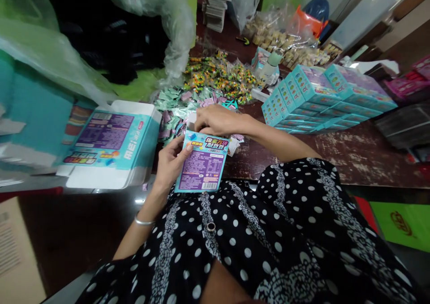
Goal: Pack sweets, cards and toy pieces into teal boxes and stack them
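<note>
- At the far left, a stack of flattened teal cartons point(110, 145) is lying on the table edge point(369, 160), printed side up and unfolded, just beside the person's left forearm.
- The left hand point(169, 160) is gripping the small teal box point(203, 163) along its left edge, thumb pressing on the printed face and fingers curling behind it; a thin bangle point(144, 222) is sitting on that wrist.
- The box is being held upright just above the lap, at the near edge of the table, barcode end pointing down.
- The right hand point(217, 119) is bending over the box's top end, fingertips closing on the flap there; whether anything small is pinched inside them cannot be told.
- The box is looking light and thin-walled, likely to crush if squeezed on its broad faces, so the edges and corners seem the safest places to hold.
- Behind the hands, a heap of small wrapped sweets point(218, 75) is spreading across the table.
- Farther right, finished teal boxes point(322, 98) are standing stacked in tidy rows, well apart from the hands.
</note>
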Motion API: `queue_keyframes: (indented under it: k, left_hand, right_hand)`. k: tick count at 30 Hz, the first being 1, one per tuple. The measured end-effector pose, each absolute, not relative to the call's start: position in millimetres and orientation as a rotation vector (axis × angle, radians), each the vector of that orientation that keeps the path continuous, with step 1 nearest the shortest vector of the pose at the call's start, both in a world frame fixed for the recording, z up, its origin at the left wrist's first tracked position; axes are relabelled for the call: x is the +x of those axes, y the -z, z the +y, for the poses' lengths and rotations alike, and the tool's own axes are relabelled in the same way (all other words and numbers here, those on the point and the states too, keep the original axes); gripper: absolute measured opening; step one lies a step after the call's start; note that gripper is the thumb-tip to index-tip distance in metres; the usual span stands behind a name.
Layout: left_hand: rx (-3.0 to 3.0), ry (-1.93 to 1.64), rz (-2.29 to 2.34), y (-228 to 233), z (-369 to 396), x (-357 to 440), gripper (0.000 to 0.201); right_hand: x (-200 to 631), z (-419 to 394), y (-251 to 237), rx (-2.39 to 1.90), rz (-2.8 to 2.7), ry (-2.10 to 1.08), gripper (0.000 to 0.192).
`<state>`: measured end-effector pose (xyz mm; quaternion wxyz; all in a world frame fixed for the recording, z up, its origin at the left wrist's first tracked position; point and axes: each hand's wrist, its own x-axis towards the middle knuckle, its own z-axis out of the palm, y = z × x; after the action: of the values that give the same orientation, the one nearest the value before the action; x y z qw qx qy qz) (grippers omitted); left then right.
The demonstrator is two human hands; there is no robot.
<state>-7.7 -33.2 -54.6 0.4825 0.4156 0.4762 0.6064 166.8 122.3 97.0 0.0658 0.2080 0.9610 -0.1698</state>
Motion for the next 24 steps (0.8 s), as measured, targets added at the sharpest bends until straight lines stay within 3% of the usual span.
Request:
queue_keyframes:
  k: [5,7,11,16,21,24]
  left_hand:
    - [1.027,-1.467,1.143,52,-35,-7,0.059]
    - [1.04,-1.466,1.148,52,-34,-6,0.061]
    - [1.031,-1.468,1.136,52,-33,-5,0.06]
    - [1.04,-1.561,1.168,52,-40,-8,0.055]
    - [1.014,-1.579,1.21,57,-47,-5,0.059]
    - [0.991,-1.607,1.221,63,-45,1,0.061]
  right_hand:
    - [169,131,-90,0.563,2.72,1.11,0.031]
    - [168,130,-88,0.593,2.69,1.196,0.031]
    - [168,122,-100,0.619,2.867,1.064,0.028]
    - [195,128,-120,0.996,3.114,0.803,0.026]
    - [220,121,-101,1.12,3.024,0.841,0.016]
    - [214,104,-82,1.152,3.036,0.988,0.021]
